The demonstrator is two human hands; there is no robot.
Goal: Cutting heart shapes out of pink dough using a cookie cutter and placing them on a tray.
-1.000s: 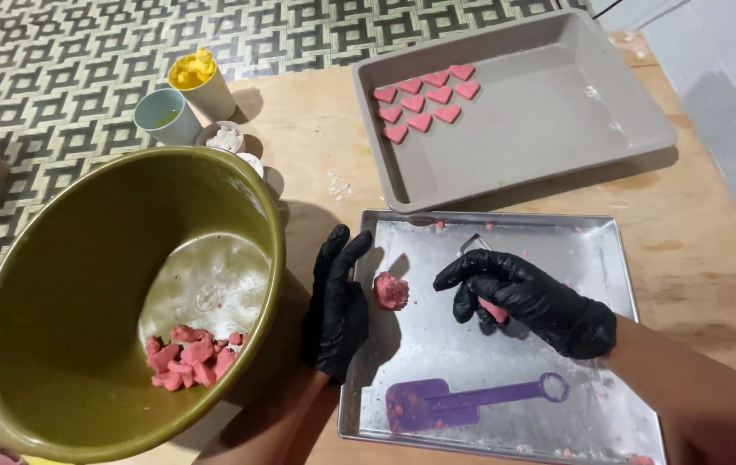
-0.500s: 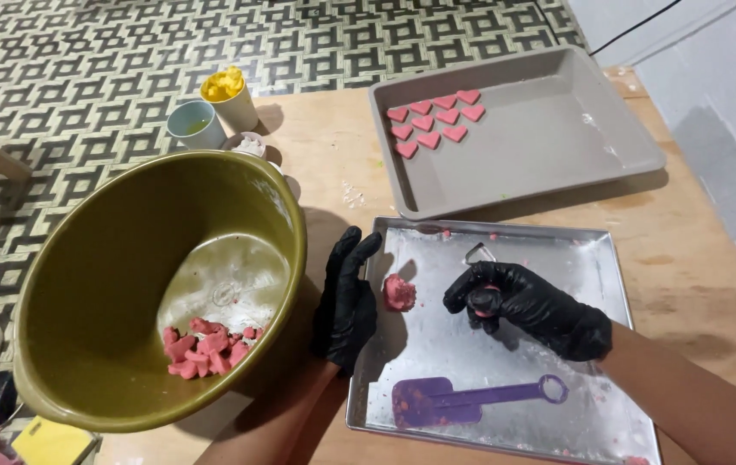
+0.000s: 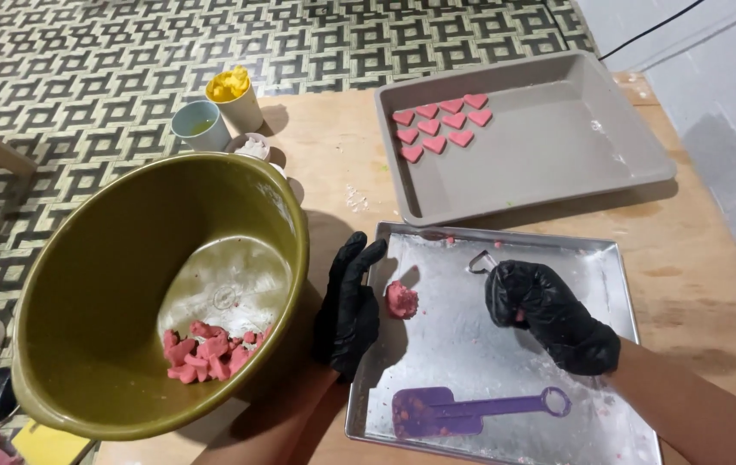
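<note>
Now right hand (image 3: 549,314) fisted; left hand (image 3: 351,306) unmoved.

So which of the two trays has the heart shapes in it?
The grey tray at the far side of the table; pink hearts sit in its corner. The shiny metal tray under the hands holds only a dough lump and purple spatula.

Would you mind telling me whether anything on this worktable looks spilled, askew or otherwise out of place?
Nothing serious. Pale powder is scattered on the wooden table between the green bowl and the grey tray, and pink crumbs dot the metal tray. The heart cutter lies loose beside the right hand.
</note>
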